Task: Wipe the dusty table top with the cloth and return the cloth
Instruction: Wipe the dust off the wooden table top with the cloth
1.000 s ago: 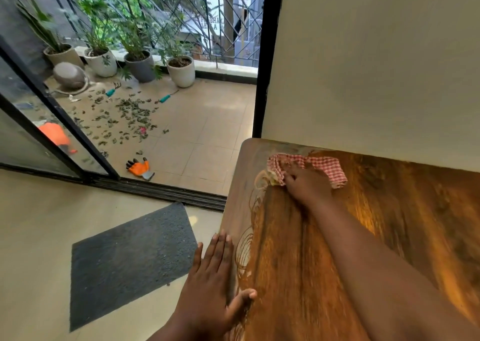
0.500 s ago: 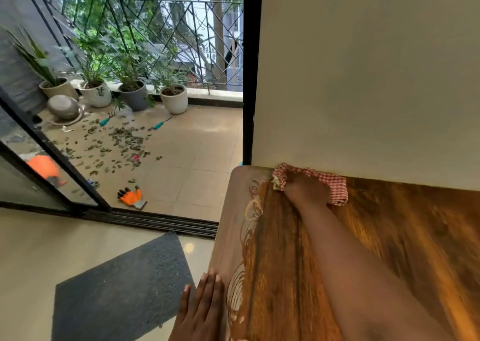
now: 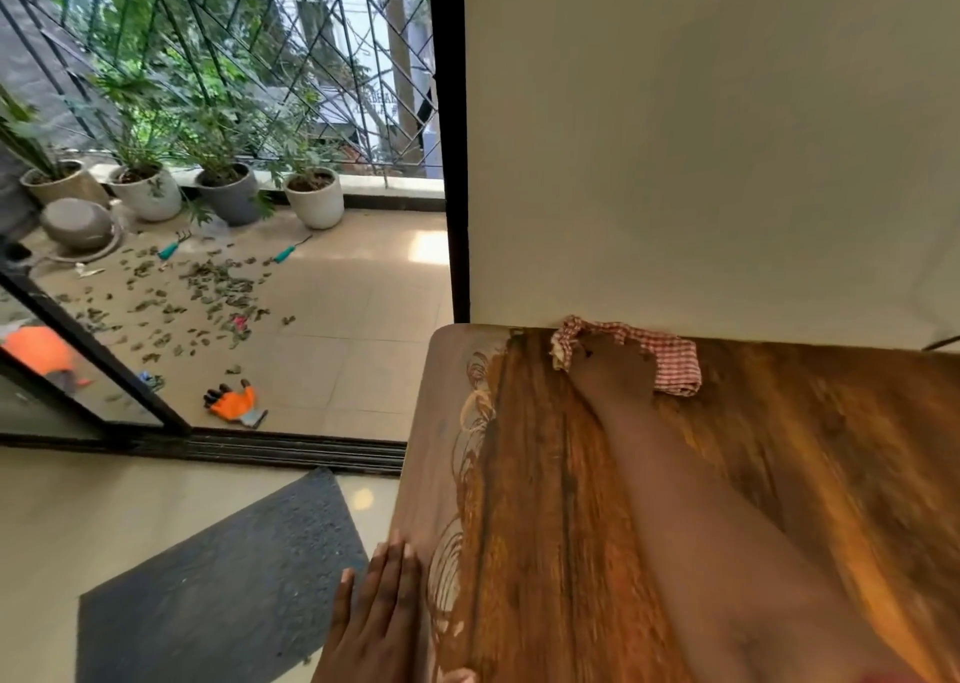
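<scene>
At the table's point(image 3: 545, 474) far edge, against the wall point(image 3: 701, 136), I am seeing the right hand point(image 3: 613, 368) lying on the cloth point(image 3: 675, 365), pressing it down; whether its fingers are curling into the fabric I cannot tell. The cloth is sitting bunched near the far left corner. The left hand point(image 3: 379, 625) is resting flat along the table's left edge, fingers straight and together. Pale dust is covering the left strip of the table. Out on the balcony, four pots point(image 3: 314, 199) are holding plants, with a glove point(image 3: 234, 404) lying near the door track.
</scene>
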A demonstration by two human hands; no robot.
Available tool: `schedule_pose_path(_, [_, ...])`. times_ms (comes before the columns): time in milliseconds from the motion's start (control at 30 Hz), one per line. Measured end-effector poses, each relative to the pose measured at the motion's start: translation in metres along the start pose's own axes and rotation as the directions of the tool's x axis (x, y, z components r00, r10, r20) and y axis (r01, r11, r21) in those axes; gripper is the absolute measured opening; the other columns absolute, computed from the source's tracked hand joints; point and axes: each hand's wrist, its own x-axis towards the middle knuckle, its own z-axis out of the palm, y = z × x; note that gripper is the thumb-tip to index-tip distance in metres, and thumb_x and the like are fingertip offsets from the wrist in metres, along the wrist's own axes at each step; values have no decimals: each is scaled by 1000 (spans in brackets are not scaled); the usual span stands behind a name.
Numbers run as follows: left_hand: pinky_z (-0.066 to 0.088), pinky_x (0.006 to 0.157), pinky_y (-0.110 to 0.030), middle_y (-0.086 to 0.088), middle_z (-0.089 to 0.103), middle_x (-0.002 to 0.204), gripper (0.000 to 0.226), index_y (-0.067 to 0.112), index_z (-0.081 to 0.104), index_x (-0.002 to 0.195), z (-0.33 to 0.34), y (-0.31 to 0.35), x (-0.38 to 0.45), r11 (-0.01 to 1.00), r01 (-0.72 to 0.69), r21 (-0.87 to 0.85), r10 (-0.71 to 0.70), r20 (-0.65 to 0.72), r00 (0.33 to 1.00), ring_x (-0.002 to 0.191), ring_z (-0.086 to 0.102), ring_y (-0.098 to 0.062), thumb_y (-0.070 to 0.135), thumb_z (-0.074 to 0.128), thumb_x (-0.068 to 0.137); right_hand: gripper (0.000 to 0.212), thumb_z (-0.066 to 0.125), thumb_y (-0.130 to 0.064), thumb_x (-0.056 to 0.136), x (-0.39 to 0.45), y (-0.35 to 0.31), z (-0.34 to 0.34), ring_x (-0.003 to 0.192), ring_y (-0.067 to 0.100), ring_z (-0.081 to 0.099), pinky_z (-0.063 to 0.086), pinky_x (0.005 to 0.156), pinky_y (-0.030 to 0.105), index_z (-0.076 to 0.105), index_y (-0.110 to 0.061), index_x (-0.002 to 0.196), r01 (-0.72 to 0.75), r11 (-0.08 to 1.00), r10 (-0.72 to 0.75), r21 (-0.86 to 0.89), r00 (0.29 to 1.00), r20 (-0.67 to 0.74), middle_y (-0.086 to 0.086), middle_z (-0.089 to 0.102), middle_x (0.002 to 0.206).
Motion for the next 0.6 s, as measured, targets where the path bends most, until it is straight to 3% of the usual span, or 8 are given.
schedule_pose_path(67, [-2, 116, -33, 2, -18, 161, 71, 5, 39, 125, 1, -1, 1, 1000, -9, -5, 9, 12, 1000, 147, -12, -12, 60, 4, 96, 42, 33, -37, 94, -5, -28, 4, 124, 34, 44, 25, 107, 51, 56, -24, 127, -14, 1000, 14, -9, 1000, 12, 9, 54, 135])
schedule_pose_path(200, [3, 116, -31, 5, -13, 161, 93, 5, 24, 144, 4, 0, -1, 992, 6, -124, -4, 14, 1000, 147, -7, -10, 77, 9, 87, 40, 31, -30, 93, -19, -84, 19, 115, 30, 52, 26, 105, 52, 60, -27, 119, 249, 968, -250, 24, 966, 62, 3, 60, 127])
schedule_pose_path(267, [4, 116, -33, 4, -14, 161, 94, 9, 3, 153, 5, 0, 0, 993, -15, -114, 14, -10, 1000, 147, -7, -11, 76, 10, 87, 41, 28, -31, 95, -21, -97, 20, 116, 30, 51, 26, 103, 51, 57, -26, 123, 294, 955, -296, 27, 953, 71, 3, 58, 128])
schedule_pose_path(300, [4, 116, -34, 3, -15, 161, 93, 8, 3, 152, 5, 0, 1, 995, -14, -102, 14, -1, 1000, 147, -7, -12, 75, 9, 88, 42, 26, -33, 96, -21, -98, 19, 117, 31, 50, 27, 102, 49, 55, -26, 126, 297, 955, -298, 21, 951, 78, 3, 57, 129])
schedule_pose_path(400, [3, 115, -34, -1, -5, 162, 93, 0, 32, 134, 3, 0, 1, 996, 14, -92, -11, 39, 999, 147, -8, -12, 76, 7, 87, 44, 24, -35, 97, -18, -85, 19, 117, 30, 50, 32, 100, 44, 46, -29, 136, 335, 942, -335, -4, 940, 60, 2, 54, 134])
schedule_pose_path(500, [6, 114, -34, -7, 21, 156, 87, 4, 37, 129, 2, 1, 1, 997, 18, -76, -12, 71, 997, 147, -9, -13, 73, 4, 88, 42, 28, -34, 95, -21, -88, 23, 112, 28, 54, 38, 96, 43, 50, -27, 131, 327, 945, -327, -13, 945, 2, 2, 57, 130])
schedule_pose_path(600, [10, 112, -36, -12, 12, 158, 77, 3, 41, 123, 2, 0, 1, 1000, -3, -25, 5, 81, 997, 147, -11, -16, 63, 2, 93, 42, 34, -32, 91, -19, -115, 31, 112, 34, 52, 37, 98, 48, 48, -18, 129, 239, 968, -234, -76, 969, 74, 8, 56, 127])
